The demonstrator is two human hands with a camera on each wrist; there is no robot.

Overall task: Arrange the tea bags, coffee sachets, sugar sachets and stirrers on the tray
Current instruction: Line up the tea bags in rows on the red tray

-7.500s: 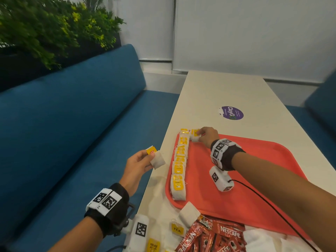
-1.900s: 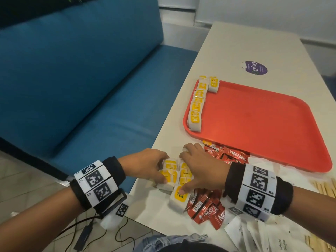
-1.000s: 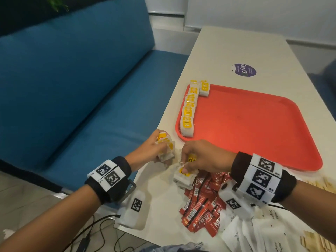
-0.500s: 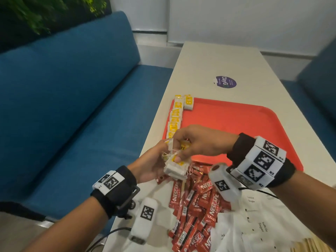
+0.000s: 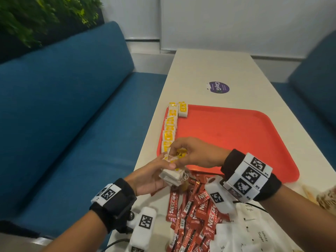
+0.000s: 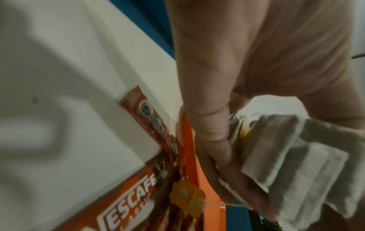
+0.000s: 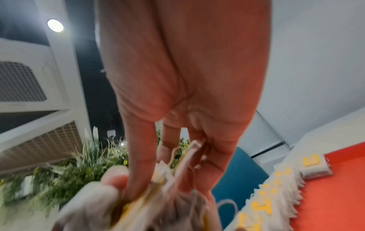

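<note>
Holding a small stack of tea bags in the left hand, fingers curled under the bundle, just above the near left corner of the red tray. The right hand comes in from above, its grip pinching the yellow tag and string of the top bag. A row of tea bags already runs along the tray's left edge, with one more bag sitting beside the far end of that row. Red coffee sachets are piled on the worktop near the tray's front edge, partly under both hands. White sugar sachets lie just right of those. One loose yellow tag hangs over the coffee pile.
</note>
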